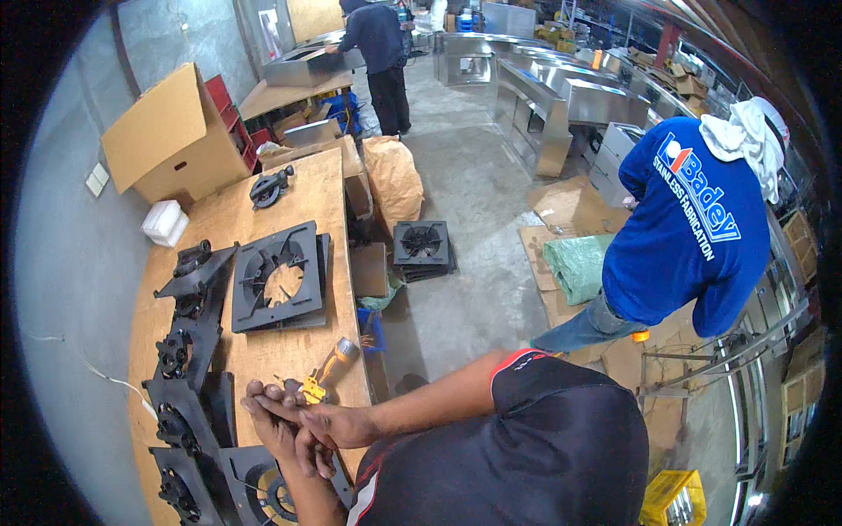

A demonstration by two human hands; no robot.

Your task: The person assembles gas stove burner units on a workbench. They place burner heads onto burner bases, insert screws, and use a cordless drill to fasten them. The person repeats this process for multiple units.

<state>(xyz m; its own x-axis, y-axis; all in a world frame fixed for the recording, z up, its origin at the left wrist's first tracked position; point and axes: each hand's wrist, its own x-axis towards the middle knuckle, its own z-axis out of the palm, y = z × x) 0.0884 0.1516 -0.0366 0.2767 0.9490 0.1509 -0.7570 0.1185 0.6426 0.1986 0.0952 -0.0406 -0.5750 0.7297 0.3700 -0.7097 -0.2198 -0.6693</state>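
Note:
My left hand (279, 431) and my right hand (349, 426) meet over the near right edge of the wooden table (197, 368). Their fingers are bent and pressed together, overlapping. Whatever lies between them, if anything, is hidden or too small to make out. Just beyond the fingertips, a yellow and grey power tool (329, 372) lies on the tabletop. Left of my hands runs a row of black metal frames with burner parts (180, 422). Farther off, square black burner grates (279, 279) lie stacked, and a loose black burner part (271, 187) sits near the table's far end.
A large cardboard box (180, 136) and a white foam block (165, 223) stand at the table's far left. More black grates (421, 243) are piled on the floor. A person in a blue shirt (693, 219) bends at right; another person (375, 53) works at the back.

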